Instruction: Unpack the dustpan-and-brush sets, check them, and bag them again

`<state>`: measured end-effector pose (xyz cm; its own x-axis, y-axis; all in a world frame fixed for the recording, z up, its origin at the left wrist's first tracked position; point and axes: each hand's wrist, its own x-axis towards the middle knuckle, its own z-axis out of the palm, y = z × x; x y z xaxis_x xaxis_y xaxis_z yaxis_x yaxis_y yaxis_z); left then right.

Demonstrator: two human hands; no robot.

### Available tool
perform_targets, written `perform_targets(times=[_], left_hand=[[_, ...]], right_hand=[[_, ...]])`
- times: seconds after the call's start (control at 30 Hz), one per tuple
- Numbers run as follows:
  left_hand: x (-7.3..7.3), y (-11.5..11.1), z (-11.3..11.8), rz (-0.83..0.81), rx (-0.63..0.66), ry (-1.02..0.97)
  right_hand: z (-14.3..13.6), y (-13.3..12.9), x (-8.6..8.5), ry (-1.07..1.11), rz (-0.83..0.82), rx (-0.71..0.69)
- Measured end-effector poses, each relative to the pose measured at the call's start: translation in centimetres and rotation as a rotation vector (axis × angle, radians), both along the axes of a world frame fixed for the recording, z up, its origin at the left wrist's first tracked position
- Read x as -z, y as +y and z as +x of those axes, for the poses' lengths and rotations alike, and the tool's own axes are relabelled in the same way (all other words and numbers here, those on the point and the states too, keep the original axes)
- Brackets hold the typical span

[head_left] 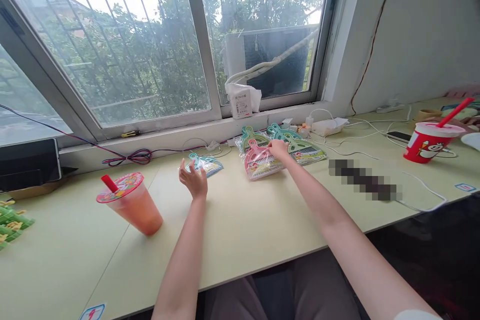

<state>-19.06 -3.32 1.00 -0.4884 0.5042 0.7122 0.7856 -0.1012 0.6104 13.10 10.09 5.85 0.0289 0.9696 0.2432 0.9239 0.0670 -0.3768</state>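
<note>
My right hand (278, 150) is closed, its fingertips pinching the edge of a pink mini dustpan-and-brush set (256, 160) in clear plastic wrap. Similar wrapped sets in green and teal lie under and beside it, among them a green set (300, 145) to the right of the hand and a teal set (279, 131) behind. To the left, my left hand (194, 180) is raised with fingers apart and nothing in them. Just behind it a single blue wrapped dustpan set (207, 165) lies on the table, partly hidden by the fingers.
A cup of orange drink (137, 207) stands left of my left arm, a red cup (429, 145) at the far right. Cables (131, 157) run along the window wall. A tissue pack (242, 102) sits on the sill, a tablet (30, 165) at the left.
</note>
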Motion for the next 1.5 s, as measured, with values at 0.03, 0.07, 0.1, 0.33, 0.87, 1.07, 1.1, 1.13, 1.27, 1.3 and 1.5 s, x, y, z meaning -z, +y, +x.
perform_targets(times=[0.03, 0.07, 0.1, 0.33, 0.87, 1.07, 1.1, 1.13, 1.27, 1.3, 1.5], left_hand=[[0.0, 0.2, 0.5, -0.008, 0.103, -0.038], [-0.1, 0.4, 1.2, -0.039, 0.236, -0.095], [-0.1, 0.6, 1.9, -0.093, 0.388, -0.179], [-0.5, 0.0, 8.0, -0.362, 1.007, -0.68], [0.5, 1.9, 5.2, 0.035, 0.77, -1.061], [0.1, 1.0, 5.8, -0.202, 1.027, -1.035], [0.1, 0.9, 5.8, -0.246, 1.042, -1.043], [0.2, 0.8, 5.8, -0.279, 1.049, -1.05], [0.3, 0.6, 5.8, -0.314, 1.027, -1.073], [0.4, 0.6, 5.8, -0.31, 1.026, -1.072], [0.5, 0.6, 5.9, -0.279, 1.058, -1.047]], right_hand=[[-0.2, -0.7, -0.2, 0.04, 0.038, -0.039], [-0.4, -1.4, -0.3, 0.085, 0.08, -0.082], [-0.7, -2.3, -0.5, 0.13, 0.125, -0.124], [-4.2, -7.8, 1.0, 0.323, 0.446, -0.303], [-5.1, -8.9, 5.2, 0.926, -0.13, -0.542], [-5.1, -8.6, 5.4, 1.339, -0.156, -0.46], [-5.1, -8.7, 5.3, 1.387, -0.165, -0.471], [-5.1, -8.8, 5.3, 1.427, -0.177, -0.485], [-4.7, -9.2, 5.0, 1.427, -0.249, -0.484], [-4.6, -9.4, 5.0, 1.412, -0.266, -0.489], [-4.6, -10.5, 4.8, 1.502, -0.328, -0.66]])
